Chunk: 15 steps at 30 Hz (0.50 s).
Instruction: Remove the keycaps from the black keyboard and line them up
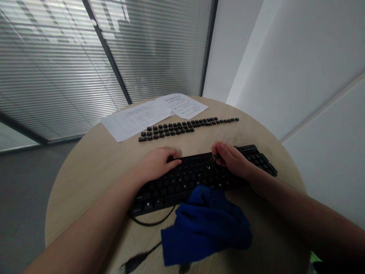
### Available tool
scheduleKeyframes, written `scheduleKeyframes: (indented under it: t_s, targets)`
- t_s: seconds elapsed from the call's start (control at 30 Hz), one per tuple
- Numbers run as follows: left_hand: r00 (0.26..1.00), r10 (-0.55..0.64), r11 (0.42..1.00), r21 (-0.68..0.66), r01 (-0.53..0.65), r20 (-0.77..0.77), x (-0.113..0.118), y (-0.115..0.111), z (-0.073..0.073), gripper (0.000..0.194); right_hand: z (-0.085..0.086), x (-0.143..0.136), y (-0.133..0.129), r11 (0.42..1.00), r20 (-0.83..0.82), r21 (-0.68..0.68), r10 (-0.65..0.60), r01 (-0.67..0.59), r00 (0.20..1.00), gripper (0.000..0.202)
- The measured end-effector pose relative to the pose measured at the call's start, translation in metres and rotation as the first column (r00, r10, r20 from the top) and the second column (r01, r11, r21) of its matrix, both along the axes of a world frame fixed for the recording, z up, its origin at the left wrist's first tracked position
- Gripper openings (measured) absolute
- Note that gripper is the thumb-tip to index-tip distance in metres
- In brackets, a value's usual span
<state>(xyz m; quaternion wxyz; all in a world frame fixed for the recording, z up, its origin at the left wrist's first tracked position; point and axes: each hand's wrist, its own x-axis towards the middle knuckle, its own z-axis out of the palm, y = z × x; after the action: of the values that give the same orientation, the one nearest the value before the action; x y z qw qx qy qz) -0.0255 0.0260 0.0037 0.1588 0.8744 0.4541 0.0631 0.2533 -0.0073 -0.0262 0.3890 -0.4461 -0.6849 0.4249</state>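
A black keyboard (171, 186) lies at a slant across the round table, with key caps gone from part of its rear rows. My left hand (162, 161) grips its far edge, thumb on top and fingers curled over the back. In my closed right hand (228, 156) is a keycap puller (216, 156), dark with thin wire prongs that point down at the keys right of the middle. The finger hold on it is partly hidden. Behind the keyboard, loose key caps (171, 129) stand in several rows. A crumpled blue cloth (205, 228) overlaps the keyboard's near edge.
Printed paper sheets (137, 118) lie at the back left of the round table (85, 179). A black cable (151, 223) loops from the keyboard's near left, and a USB plug (134, 262) lies at the front. Blinds (159, 49) and a white wall (299, 68) stand beyond the table.
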Motion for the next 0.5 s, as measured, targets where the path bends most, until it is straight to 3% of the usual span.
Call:
scheduleKeyframes:
  t_s: [0.3,0.5]
  targets:
    - [1.000,-0.005,1.000,0.009,0.005,0.011,0.000,0.000,-0.001,0.026,0.011,-0.001,-0.012,0.961,0.273,0.252,0.041,-0.113,0.961,0.033]
    - [1.000,-0.002,1.000,0.021,0.002,0.006,0.001,-0.001,0.000,0.026,0.014,-0.005,-0.013,0.920,0.404,0.331,0.064,-0.211,0.913,0.024]
